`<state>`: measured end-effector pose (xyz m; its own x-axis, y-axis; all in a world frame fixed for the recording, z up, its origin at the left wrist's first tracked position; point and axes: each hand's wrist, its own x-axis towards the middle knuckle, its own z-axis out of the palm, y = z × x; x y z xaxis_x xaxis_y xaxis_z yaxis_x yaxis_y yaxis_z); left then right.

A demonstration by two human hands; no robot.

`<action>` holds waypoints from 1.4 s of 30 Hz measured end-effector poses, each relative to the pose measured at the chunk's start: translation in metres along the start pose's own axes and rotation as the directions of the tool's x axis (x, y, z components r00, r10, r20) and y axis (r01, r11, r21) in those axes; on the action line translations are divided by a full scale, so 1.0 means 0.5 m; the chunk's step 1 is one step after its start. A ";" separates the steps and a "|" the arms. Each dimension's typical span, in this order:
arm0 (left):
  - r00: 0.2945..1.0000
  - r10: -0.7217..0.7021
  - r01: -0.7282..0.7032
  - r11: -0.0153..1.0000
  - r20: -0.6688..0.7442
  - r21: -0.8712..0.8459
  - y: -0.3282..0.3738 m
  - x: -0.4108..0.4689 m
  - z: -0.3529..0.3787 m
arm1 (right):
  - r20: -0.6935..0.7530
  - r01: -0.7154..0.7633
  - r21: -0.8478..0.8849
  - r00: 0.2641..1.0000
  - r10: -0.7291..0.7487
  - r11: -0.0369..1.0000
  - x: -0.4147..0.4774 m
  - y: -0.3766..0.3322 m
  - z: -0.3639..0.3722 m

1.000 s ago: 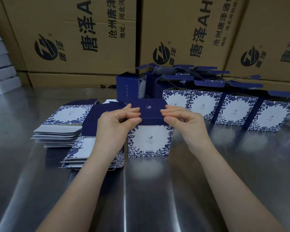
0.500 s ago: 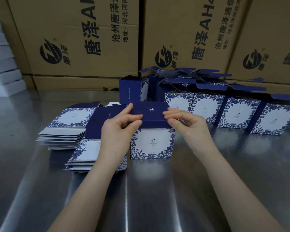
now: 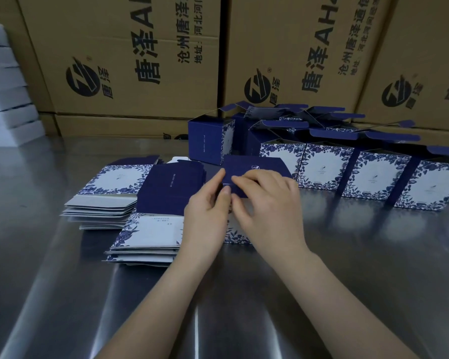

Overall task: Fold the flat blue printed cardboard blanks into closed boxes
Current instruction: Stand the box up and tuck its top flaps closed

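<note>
The steel surface [image 3: 244,307] is backed at the far side by brown shipping cartons [image 3: 130,73]. Open-lidded boxes [image 3: 373,174] are lined up far right and flat blanks [image 3: 151,229] are stacked left. At centre, the blue box [image 3: 254,164] is gripped at its lid's near edge by the left hand [image 3: 208,211] and right hand [image 3: 267,203], held close together

Packing workshop: stacked shipping cartons [image 3: 130,60], steel table [image 3: 244,307], rows of printed boxes [image 3: 373,174].

Both bare forearms reach forward and converge at the grip. My left hand [image 3: 208,213] pinches the box [image 3: 267,164] edge between thumb and forefinger; my right hand [image 3: 270,203] curls its fingers over it, just beside that pinch.
</note>
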<state>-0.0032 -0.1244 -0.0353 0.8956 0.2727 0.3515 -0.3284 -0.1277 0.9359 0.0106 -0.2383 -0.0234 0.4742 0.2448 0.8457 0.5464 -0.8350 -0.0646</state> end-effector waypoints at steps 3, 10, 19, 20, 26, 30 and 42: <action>0.998 0.006 -0.006 1.000 0.055 0.006 0.000 -0.004 0.006 | -0.025 -0.065 -0.069 0.998 0.064 0.995 0.002 0.008 0.004; 0.979 -0.056 -0.006 0.953 0.196 0.302 -0.016 -0.018 0.014 | -0.062 -0.283 -0.228 0.959 0.276 0.932 0.006 0.101 0.010; 0.912 -0.178 -0.056 0.839 0.370 0.541 -0.028 -0.030 0.013 | -0.078 -0.490 -0.273 0.869 0.489 0.828 0.011 0.216 -0.005; 0.910 -0.178 -0.061 0.836 0.375 0.545 -0.028 -0.030 0.012 | -0.079 -0.497 -0.271 0.865 0.495 0.824 0.012 0.224 -0.008; 0.920 -0.187 -0.053 0.809 0.343 0.585 -0.029 -0.030 0.012 | -0.045 -0.486 -0.316 0.865 0.499 0.815 0.019 0.289 -0.017; 0.918 -0.184 -0.079 0.784 0.352 0.616 -0.031 -0.029 0.015 | 0.019 -0.478 -0.339 0.857 0.514 0.810 0.027 0.357 -0.031; 0.916 -0.176 -0.112 0.751 0.361 0.650 -0.028 -0.033 0.015 | 0.151 -0.534 -0.533 0.703 0.695 0.656 0.066 0.474 -0.046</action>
<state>-0.0110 -0.1341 -0.0544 0.9863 -0.0721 0.1482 -0.1518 -0.7467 0.6476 0.1398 -0.4395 0.0012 0.8176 -0.3338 0.4691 -0.2625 -0.9413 -0.2123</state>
